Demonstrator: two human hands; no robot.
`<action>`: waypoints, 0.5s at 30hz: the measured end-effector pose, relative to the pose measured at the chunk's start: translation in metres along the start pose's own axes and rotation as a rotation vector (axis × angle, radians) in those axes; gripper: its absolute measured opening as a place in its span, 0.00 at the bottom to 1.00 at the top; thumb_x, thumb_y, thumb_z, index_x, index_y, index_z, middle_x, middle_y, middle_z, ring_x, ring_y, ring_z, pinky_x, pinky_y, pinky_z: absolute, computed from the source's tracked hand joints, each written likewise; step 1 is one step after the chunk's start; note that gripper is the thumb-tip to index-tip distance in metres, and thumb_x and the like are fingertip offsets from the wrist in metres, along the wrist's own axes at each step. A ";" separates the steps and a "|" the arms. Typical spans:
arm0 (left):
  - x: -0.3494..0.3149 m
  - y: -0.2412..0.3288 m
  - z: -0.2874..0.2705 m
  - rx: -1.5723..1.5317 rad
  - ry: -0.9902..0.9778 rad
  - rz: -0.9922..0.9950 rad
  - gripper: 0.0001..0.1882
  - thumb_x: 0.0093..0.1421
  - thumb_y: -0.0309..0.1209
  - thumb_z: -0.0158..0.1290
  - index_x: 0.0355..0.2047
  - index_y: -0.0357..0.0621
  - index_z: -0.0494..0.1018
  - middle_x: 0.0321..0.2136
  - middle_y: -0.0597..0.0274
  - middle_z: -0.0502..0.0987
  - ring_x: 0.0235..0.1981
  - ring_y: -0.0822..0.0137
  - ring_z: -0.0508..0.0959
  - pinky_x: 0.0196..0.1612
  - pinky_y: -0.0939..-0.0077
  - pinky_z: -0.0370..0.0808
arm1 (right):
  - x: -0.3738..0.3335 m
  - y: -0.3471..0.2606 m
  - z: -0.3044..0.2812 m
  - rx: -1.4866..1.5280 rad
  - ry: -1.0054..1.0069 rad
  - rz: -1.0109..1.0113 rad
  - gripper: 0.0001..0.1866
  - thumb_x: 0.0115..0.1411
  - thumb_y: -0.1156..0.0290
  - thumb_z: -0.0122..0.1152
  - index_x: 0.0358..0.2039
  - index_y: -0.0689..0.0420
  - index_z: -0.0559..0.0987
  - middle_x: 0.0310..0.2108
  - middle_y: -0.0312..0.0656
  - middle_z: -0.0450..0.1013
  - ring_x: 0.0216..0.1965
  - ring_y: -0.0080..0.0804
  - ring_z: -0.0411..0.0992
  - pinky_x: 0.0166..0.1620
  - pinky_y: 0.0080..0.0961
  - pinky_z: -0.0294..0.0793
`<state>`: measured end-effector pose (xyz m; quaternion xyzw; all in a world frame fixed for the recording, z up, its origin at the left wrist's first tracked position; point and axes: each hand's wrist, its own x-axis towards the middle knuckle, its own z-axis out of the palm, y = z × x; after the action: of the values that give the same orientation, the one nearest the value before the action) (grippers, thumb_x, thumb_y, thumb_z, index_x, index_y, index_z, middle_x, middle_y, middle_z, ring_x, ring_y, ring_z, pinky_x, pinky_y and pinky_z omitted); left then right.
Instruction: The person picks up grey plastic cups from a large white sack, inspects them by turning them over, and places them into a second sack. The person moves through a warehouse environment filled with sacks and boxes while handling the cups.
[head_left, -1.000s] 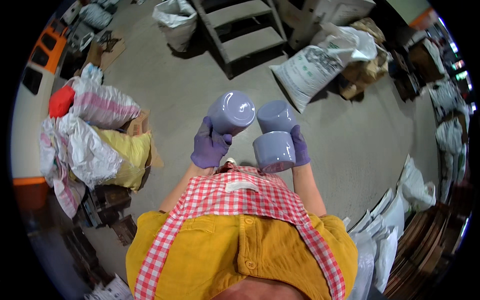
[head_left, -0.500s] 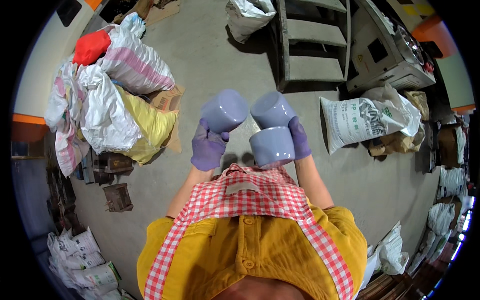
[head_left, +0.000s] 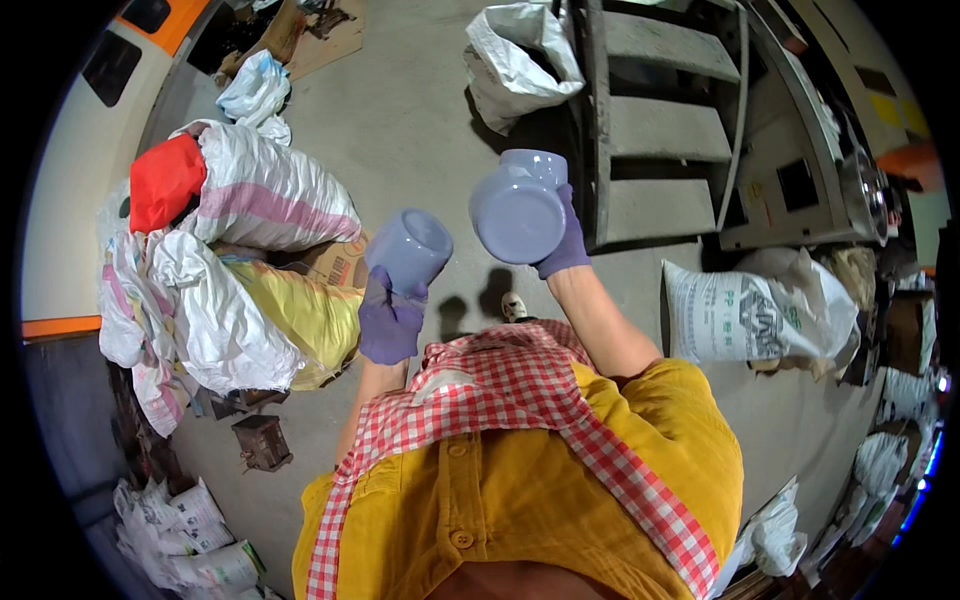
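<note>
In my left hand point(head_left: 390, 322), which wears a purple glove, is a smooth lavender plastic cup point(head_left: 412, 247), tilted with its round end facing up and away. My gloved right hand point(head_left: 566, 245) is raised higher and farther from my body, its fingers mostly hidden by what it grips. It holds two more lavender cups of the same kind: the near cup point(head_left: 518, 214) turns its round base toward me, and the far cup point(head_left: 535, 160) shows just behind it. The two cups overlap, and I cannot tell how they touch. A gap separates them from the left cup.
An open white sack point(head_left: 522, 65) stands on the floor ahead, beside metal steps point(head_left: 668, 128). Filled sacks and a yellow bag point(head_left: 310, 320) are piled at left. A full white sack point(head_left: 725, 312) lies at right. Machines point(head_left: 790, 190) line both sides.
My right hand has moved forward and turned its two cups, bringing one base toward me. My left hand has shifted slightly left and nearer. The whole view has shifted, and a shoe now shows.
</note>
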<state>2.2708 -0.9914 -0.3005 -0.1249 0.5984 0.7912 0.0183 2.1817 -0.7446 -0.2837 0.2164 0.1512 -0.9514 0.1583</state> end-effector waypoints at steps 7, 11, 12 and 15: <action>0.096 0.000 -0.034 0.319 0.050 0.060 0.24 0.60 0.35 0.41 0.54 0.39 0.53 0.54 0.53 0.57 0.51 0.57 0.63 0.41 0.69 0.72 | 0.143 0.015 0.060 0.009 0.070 0.074 0.31 0.59 0.44 0.31 0.54 0.54 0.61 0.52 0.43 0.63 0.52 0.40 0.61 0.54 0.39 0.61; 0.190 0.011 -0.069 0.337 0.075 0.019 0.22 0.59 0.34 0.43 0.51 0.38 0.55 0.50 0.52 0.61 0.47 0.58 0.65 0.39 0.69 0.73 | 0.226 0.028 0.088 0.016 0.179 0.032 0.29 0.60 0.46 0.32 0.54 0.54 0.60 0.52 0.43 0.62 0.53 0.40 0.61 0.55 0.39 0.59; 0.214 0.021 -0.075 0.481 0.042 0.045 0.21 0.59 0.34 0.43 0.50 0.38 0.56 0.48 0.53 0.63 0.46 0.58 0.66 0.38 0.69 0.73 | 0.248 0.032 0.092 0.024 0.196 -0.002 0.29 0.61 0.47 0.32 0.54 0.54 0.60 0.52 0.42 0.62 0.53 0.40 0.61 0.56 0.39 0.58; 0.285 0.099 -0.070 1.102 -0.052 0.190 0.17 0.58 0.34 0.44 0.46 0.39 0.60 0.41 0.56 0.69 0.39 0.60 0.69 0.35 0.71 0.74 | 0.301 0.034 0.127 0.046 0.409 -0.130 0.27 0.60 0.50 0.39 0.55 0.52 0.59 0.55 0.40 0.59 0.55 0.38 0.58 0.56 0.38 0.59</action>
<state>1.9899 -1.1202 -0.2871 -0.0228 0.9314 0.3625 0.0240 1.8905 -0.8910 -0.3204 0.3986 0.1720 -0.8990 0.0578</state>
